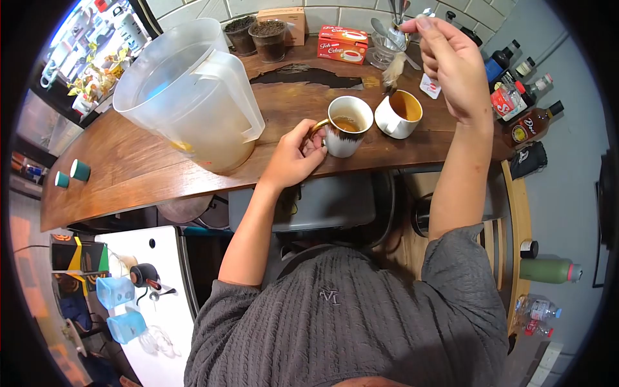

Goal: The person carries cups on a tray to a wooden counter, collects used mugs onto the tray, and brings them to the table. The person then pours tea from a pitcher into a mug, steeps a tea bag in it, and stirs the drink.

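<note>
My left hand (pixel 295 157) is closed round the gold handle of a white mug (pixel 343 146) with a dark brushed pattern, which stands on the wooden counter. Amber liquid (pixel 346 122) shows inside it. Raised at the upper right, my right hand (pixel 453 68) pinches with thumb and fingertips what looks like the end of a tea bag's string. The wet tea bag (pixel 394 69) dangles below, just above and behind a second white mug (pixel 391 122) with a golden-brown inside. The string itself is hard to make out.
A large translucent pitcher (pixel 219 109) stands left of the mugs. Behind are soil-filled cups (pixel 269 45), red tea boxes (pixel 342 46) and a glass with spoons (pixel 387 48). Several bottles (pixel 532 126) line the right end. The counter's front edge (pixel 213 187) runs before me.
</note>
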Demonstrator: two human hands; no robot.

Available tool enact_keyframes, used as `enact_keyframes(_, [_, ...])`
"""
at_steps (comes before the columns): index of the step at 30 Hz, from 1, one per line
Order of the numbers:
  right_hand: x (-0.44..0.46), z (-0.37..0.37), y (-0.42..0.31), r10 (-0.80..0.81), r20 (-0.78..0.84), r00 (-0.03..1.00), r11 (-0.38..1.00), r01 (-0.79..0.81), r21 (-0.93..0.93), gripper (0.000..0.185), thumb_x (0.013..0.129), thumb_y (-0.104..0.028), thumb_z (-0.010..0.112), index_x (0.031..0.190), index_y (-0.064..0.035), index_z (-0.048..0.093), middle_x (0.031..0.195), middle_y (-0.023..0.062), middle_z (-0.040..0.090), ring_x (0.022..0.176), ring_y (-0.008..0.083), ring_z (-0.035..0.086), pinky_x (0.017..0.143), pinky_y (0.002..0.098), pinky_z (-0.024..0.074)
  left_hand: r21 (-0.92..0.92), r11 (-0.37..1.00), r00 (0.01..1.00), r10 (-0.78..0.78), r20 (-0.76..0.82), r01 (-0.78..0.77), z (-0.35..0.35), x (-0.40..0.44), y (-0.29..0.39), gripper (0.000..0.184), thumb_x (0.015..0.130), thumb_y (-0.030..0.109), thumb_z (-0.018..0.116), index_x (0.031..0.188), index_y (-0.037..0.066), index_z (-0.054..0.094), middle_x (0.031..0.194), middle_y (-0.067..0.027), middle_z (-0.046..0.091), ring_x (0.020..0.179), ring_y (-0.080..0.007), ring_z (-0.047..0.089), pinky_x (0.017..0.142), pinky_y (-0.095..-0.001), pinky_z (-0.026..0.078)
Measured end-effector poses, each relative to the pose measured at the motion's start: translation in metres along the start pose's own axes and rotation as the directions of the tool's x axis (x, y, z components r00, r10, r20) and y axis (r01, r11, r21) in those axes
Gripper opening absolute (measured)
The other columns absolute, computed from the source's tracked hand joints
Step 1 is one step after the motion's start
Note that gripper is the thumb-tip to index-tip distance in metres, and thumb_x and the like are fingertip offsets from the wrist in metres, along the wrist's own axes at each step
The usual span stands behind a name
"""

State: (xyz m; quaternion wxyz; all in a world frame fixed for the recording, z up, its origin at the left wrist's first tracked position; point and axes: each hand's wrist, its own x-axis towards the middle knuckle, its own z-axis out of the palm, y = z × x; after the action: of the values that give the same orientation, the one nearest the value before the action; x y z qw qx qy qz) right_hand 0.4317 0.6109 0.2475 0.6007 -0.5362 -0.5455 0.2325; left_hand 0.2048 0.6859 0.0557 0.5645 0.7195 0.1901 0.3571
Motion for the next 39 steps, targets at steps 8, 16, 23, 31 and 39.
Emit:
enact_keyframes(8, [-0.041,0.038,0.060,0.234,0.290,0.928,0.933,-0.131,-0.334,0.026,0.094,-0.021,0.052,0.084,-0.0015,0.067,0.067,-0.0028,0.057,0.062,0.0049,0.046,0.057,0.0244,0.0388,-0.015,1.000,1.000,-0.001,-0.003,0.001,0.000,0.001,0.000,0.025,0.079,0.001,0.064,0.102,0.002,0.055,0.079,0.0045,0.048,0.062,-0.0015,0.038,0.055,-0.0181,0.033])
enact_keyframes(16, [-0.015,0.033,0.031,0.039,0.324,0.945,0.953,0.063,-0.296,0.024,0.097,-0.020,0.053,0.094,-0.0005,0.067,0.082,-0.0008,0.064,0.077,0.0053,0.053,0.071,0.0234,0.0441,-0.043,0.999,1.000,-0.005,-0.004,0.005,0.001,0.002,-0.003,0.023,0.079,0.001,0.064,0.101,0.002,0.056,0.080,0.0055,0.050,0.065,-0.0006,0.040,0.057,-0.0168,0.034])
enact_keyframes(23, [-0.004,0.026,0.007,-0.054,0.323,0.945,0.954,0.144,-0.263,0.024,0.097,-0.017,0.051,0.097,0.0019,0.066,0.094,0.0045,0.067,0.092,0.0105,0.060,0.088,0.0272,0.0457,-0.047,0.999,1.000,-0.003,0.003,0.004,0.000,0.002,-0.005,0.020,0.080,0.001,0.062,0.099,0.002,0.055,0.079,0.0061,0.049,0.066,-0.0006,0.040,0.057,-0.0165,0.034])
enact_keyframes(31, [-0.005,0.022,0.007,-0.074,0.350,0.934,0.957,0.165,-0.238,0.024,0.097,-0.017,0.052,0.096,0.0023,0.066,0.093,0.0038,0.067,0.092,0.0095,0.059,0.087,0.0261,0.0454,-0.089,0.996,1.000,-0.012,0.010,0.013,0.000,0.002,-0.007,0.020,0.080,0.000,0.062,0.099,0.002,0.055,0.079,0.0061,0.048,0.065,-0.0006,0.040,0.057,-0.0165,0.034])
enact_keyframes(39, [-0.027,0.033,0.056,0.208,0.405,0.890,0.916,-0.032,-0.399,0.023,0.096,-0.018,0.053,0.093,0.0006,0.065,0.081,-0.0010,0.063,0.074,0.0058,0.053,0.068,0.0232,0.0446,-0.077,0.997,1.000,-0.008,0.013,0.009,-0.002,0.003,-0.009,0.019,0.080,0.000,0.063,0.097,0.001,0.056,0.079,0.0055,0.049,0.065,-0.0002,0.040,0.056,-0.0157,0.034])
